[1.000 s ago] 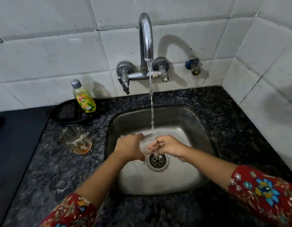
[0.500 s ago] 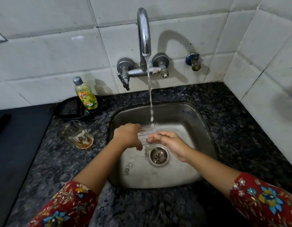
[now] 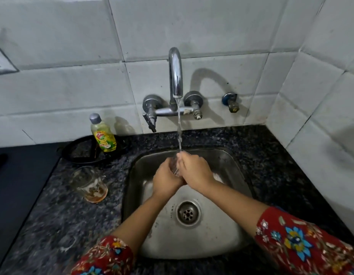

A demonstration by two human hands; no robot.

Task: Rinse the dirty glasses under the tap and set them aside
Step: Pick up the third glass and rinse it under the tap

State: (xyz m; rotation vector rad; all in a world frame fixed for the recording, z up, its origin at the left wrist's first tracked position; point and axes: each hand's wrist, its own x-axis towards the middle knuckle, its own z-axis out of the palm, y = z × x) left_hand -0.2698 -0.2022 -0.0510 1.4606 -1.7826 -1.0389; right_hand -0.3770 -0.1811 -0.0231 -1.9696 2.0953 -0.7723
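Observation:
A clear glass (image 3: 175, 169) is held over the steel sink (image 3: 237, 169), mostly hidden between both hands. My left hand (image 3: 165, 178) grips it from the left. My right hand (image 3: 194, 169) wraps over its top and right side, fingers at the rim. Water runs from the chrome tap (image 3: 175, 76) onto the rim and my right fingers. A second glass (image 3: 88, 183), a handled mug with brown liquid at its bottom, lies tilted on the dark granite counter (image 3: 59, 215) to the left of the sink.
A green dish-soap bottle (image 3: 103, 134) stands on a black round tray (image 3: 81, 149) at the back left. The drain (image 3: 188, 214) is in the sink's middle. White tiled walls close the back and right. A dark surface (image 3: 19, 175) lies left of the counter.
The hands moved back toward the tap with the glass. My right hand went from touching its side to wrapping over it, and the camera view tilted up.

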